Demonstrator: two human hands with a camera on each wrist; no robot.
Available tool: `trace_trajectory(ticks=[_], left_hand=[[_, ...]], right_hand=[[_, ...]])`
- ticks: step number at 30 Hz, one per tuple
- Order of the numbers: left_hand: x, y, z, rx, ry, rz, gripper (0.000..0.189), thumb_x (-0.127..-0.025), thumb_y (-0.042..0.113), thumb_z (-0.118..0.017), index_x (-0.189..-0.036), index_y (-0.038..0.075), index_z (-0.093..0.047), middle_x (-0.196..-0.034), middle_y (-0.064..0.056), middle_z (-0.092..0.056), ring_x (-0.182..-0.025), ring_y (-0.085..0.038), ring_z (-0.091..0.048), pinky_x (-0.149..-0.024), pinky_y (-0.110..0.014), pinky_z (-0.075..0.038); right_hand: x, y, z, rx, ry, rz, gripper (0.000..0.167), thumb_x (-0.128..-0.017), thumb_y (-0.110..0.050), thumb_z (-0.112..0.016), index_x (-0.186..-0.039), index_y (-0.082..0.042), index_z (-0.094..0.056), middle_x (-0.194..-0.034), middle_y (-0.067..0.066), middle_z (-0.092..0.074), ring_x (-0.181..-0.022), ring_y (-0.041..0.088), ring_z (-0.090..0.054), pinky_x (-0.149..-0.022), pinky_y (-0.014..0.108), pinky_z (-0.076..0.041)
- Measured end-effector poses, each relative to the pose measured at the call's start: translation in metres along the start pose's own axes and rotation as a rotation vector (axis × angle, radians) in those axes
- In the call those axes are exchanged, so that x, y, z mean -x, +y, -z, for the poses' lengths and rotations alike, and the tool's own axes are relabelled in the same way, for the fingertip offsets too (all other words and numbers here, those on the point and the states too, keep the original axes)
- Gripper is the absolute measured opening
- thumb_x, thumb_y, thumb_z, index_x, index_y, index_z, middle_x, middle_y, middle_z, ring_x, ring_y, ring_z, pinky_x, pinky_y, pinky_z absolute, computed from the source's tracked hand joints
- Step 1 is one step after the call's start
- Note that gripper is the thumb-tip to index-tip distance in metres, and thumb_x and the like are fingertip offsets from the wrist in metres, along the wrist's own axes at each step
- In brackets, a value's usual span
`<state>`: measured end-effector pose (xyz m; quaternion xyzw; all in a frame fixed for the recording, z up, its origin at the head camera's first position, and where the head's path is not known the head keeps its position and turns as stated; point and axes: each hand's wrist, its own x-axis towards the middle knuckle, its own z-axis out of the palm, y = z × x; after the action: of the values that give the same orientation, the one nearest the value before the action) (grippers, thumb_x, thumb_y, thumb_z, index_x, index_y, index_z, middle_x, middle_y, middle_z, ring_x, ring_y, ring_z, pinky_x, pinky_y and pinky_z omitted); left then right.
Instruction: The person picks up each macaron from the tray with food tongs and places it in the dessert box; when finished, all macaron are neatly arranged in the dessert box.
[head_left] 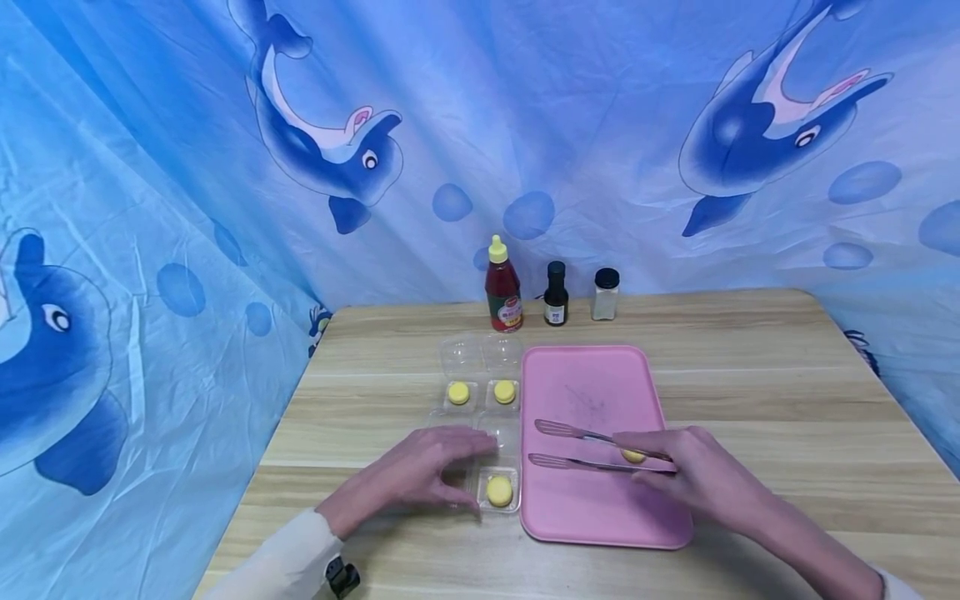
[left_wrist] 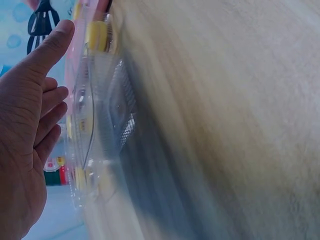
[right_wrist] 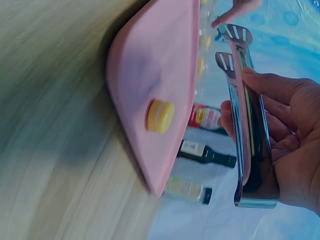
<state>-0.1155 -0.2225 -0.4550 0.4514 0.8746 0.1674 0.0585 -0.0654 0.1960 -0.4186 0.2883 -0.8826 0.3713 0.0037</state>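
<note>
My right hand (head_left: pixel 693 467) holds a pair of metal tongs (right_wrist: pixel 252 135) above the pink tray (head_left: pixel 585 521), their slotted tips apart with nothing between them. One yellow macaron (right_wrist: pixel 161 116) sits on the tray, partly behind the tongs in the head view. Left of the tray lie clear plastic boxes (left_wrist: pixel 107 100) with lids up. A macaron (head_left: pixel 499 491) fills a near compartment; two more, a left macaron (head_left: pixel 458 392) and a right macaron (head_left: pixel 505 392), sit in the far compartments. My left hand (head_left: pixel 435 468) hovers relaxed over the near box's left side, hiding part of it.
Behind the tray stand a red sauce bottle (head_left: pixel 504 292) with a yellow cap, a small dark bottle (head_left: pixel 556 296) and a black-lidded jar (head_left: pixel 605 296). A blue dolphin-print curtain (head_left: pixel 600 125) hangs along the back and side of the wooden table (head_left: pixel 787 400).
</note>
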Motion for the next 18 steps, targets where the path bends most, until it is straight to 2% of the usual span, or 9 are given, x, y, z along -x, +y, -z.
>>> trace_trajectory(ticks=[3, 4, 7, 10, 14, 18], left_hand=[[0.002, -0.002, 0.003, -0.010, 0.027, 0.008, 0.088, -0.079, 0.060, -0.088, -0.151, 0.019, -0.060, -0.154, 0.003, -0.059, -0.141, -0.017, -0.055, -0.118, -0.045, -0.047], [0.003, -0.002, 0.004, -0.014, 0.035, 0.011, 0.088, -0.079, 0.060, -0.088, -0.151, 0.019, -0.060, -0.154, 0.003, -0.059, -0.141, -0.017, -0.055, -0.117, -0.045, -0.047], [0.007, -0.004, 0.007, -0.022, 0.053, 0.012, 0.088, -0.079, 0.059, -0.088, -0.151, 0.017, -0.060, -0.153, 0.001, -0.060, -0.140, -0.018, -0.057, -0.116, -0.046, -0.048], [0.011, -0.007, 0.008, -0.027, 0.064, 0.012, 0.086, -0.081, 0.056, -0.088, -0.151, 0.015, -0.060, -0.152, -0.002, -0.061, -0.139, -0.020, -0.058, -0.116, -0.046, -0.048], [0.018, -0.011, 0.008, -0.028, 0.078, 0.016, 0.085, -0.081, 0.053, -0.089, -0.150, 0.012, -0.061, -0.151, -0.006, -0.062, -0.138, -0.023, -0.059, -0.115, -0.047, -0.049], [0.025, -0.014, 0.007, -0.026, 0.104, 0.024, 0.084, -0.082, 0.053, -0.089, -0.149, 0.012, -0.061, -0.150, -0.006, -0.063, -0.137, -0.023, -0.060, -0.113, -0.048, -0.051]], right_hand=[[0.005, 0.005, 0.004, 0.003, 0.006, -0.041, 0.053, -0.081, -0.001, -0.091, -0.131, -0.013, -0.077, -0.112, 0.002, -0.079, -0.066, -0.001, -0.048, -0.051, 0.020, -0.047], [0.006, 0.007, 0.005, 0.010, 0.013, -0.055, 0.053, -0.081, -0.002, -0.091, -0.131, -0.013, -0.077, -0.113, 0.002, -0.079, -0.066, -0.001, -0.048, -0.051, 0.020, -0.046], [0.012, 0.011, 0.008, 0.041, 0.019, -0.096, 0.052, -0.082, -0.003, -0.090, -0.131, -0.016, -0.078, -0.116, 0.001, -0.079, -0.072, 0.000, -0.054, -0.057, 0.019, -0.046], [0.017, 0.017, 0.010, 0.084, 0.043, -0.101, 0.054, -0.080, -0.003, -0.092, -0.129, -0.019, -0.079, -0.120, 0.000, -0.079, -0.084, 0.005, -0.062, -0.065, 0.021, -0.050], [0.026, 0.025, 0.014, 0.149, 0.081, -0.074, 0.056, -0.076, -0.003, -0.094, -0.128, -0.021, -0.080, -0.120, -0.001, -0.079, -0.089, 0.003, -0.065, -0.067, 0.022, -0.052], [0.037, 0.033, 0.019, 0.208, 0.117, -0.060, 0.057, -0.075, -0.008, -0.095, -0.128, -0.022, -0.080, -0.118, -0.004, -0.079, -0.091, -0.002, -0.064, -0.068, 0.015, -0.049]])
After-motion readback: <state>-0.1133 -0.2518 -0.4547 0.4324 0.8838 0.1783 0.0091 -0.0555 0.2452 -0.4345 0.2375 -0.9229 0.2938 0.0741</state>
